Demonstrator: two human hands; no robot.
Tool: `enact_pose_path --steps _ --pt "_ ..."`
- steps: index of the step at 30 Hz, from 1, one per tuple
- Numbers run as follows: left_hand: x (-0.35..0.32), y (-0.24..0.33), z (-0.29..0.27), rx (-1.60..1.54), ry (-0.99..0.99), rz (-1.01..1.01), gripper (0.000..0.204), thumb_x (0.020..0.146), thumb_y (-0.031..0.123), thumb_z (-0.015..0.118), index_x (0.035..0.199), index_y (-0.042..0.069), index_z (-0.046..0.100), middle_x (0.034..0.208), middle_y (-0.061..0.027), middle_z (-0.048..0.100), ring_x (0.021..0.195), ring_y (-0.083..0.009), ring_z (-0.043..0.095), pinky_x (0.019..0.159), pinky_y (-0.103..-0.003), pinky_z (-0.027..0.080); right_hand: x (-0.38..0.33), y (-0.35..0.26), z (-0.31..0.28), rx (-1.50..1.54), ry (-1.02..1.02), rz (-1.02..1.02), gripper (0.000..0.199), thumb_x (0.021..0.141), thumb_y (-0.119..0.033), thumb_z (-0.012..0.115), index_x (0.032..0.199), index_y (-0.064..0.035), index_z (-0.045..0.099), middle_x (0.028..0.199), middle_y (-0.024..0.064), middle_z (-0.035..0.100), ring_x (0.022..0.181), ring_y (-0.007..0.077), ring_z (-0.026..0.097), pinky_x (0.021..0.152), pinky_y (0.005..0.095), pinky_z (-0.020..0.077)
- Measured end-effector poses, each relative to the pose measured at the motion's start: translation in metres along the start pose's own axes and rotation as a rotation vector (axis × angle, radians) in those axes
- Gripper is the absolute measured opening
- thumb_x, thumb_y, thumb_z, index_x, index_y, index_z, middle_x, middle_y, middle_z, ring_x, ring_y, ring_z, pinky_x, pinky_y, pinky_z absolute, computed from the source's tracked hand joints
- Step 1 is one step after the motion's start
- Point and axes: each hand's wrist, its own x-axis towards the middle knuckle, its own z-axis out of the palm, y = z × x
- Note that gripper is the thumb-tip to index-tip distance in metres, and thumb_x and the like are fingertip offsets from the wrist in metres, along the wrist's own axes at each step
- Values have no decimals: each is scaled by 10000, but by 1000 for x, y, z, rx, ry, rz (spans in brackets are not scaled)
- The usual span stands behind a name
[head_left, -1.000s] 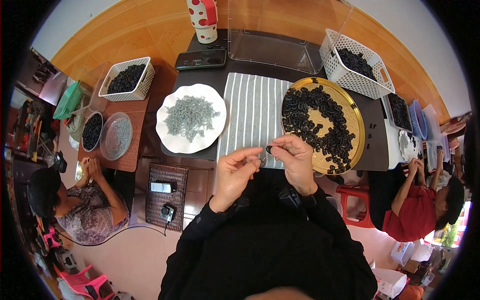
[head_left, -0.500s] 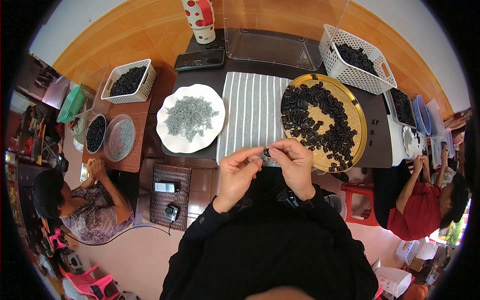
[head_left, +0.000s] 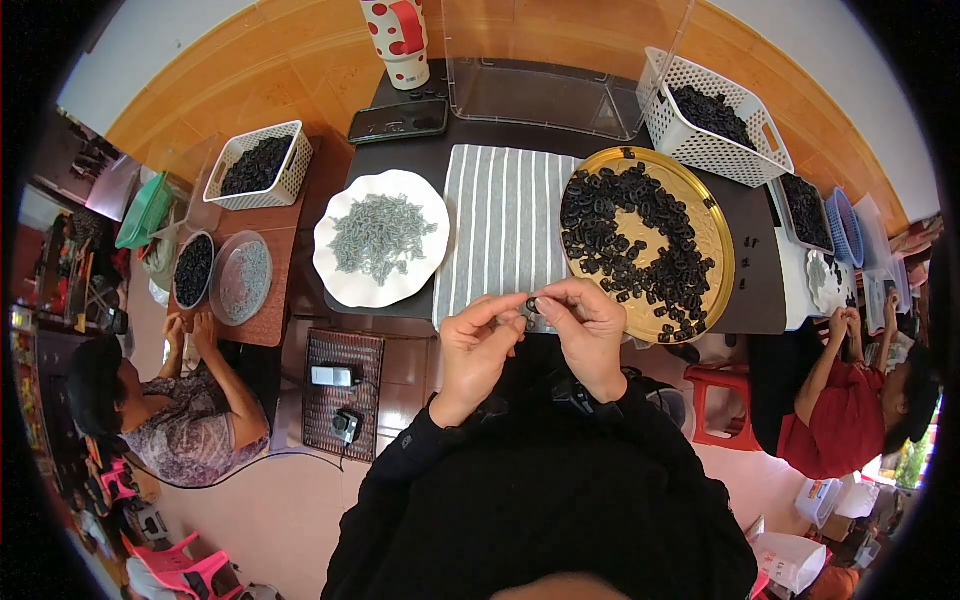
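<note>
Just past the near edge of the table, my two hands meet over a small black ring-like part [head_left: 532,304]. My right hand [head_left: 594,335] pinches it between thumb and forefinger. From the other side my left hand [head_left: 474,352] is closed too, its forefinger tip reaching the same part; a tiny greyish bit seems to show by its thumb, too small to name. A round gold tray [head_left: 722,250] with many small black parts [head_left: 640,195] lies beyond my right hand. Beyond my left stands a white scalloped plate [head_left: 335,283] heaped with small grey shiny pieces [head_left: 385,238].
A grey striped cloth [head_left: 505,215] lies between plate and tray. Behind are a phone [head_left: 398,120], a dotted tumbler [head_left: 408,73], a clear plastic box [head_left: 550,100] and a white basket [head_left: 770,165] of black parts. One person [head_left: 190,430] works at left, another [head_left: 835,425] at right.
My hands stay almost in place, still joined at the black part. At the left, the other person's hands have moved a little apart.
</note>
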Motion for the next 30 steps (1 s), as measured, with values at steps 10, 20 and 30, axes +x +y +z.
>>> enact_pose_path --steps 10,20,30 --pt "0 -3 2 -17 3 28 278 850 -89 592 1105 -15 676 819 -51 615 684 -104 576 549 -205 454 -3 0 -1 -68 -32 -38 110 864 48 636 973 34 643 867 49 658 766 67 596 674 211 481" --pt "0 -7 3 -150 4 37 272 863 -68 619 1132 -42 651 880 -76 649 731 -120 596 599 -220 492 -5 -6 -6 -228 -159 -293 282 783 89 682 1057 41 632 938 115 636 773 171 644 676 255 519" --pt "1 -7 2 -141 -44 -20 279 848 -82 631 1122 -36 657 886 -86 665 729 -117 607 596 -216 503 -2 -8 -13 -257 -228 -312 339 784 84 684 1113 24 629 937 102 613 785 168 609 662 259 507"
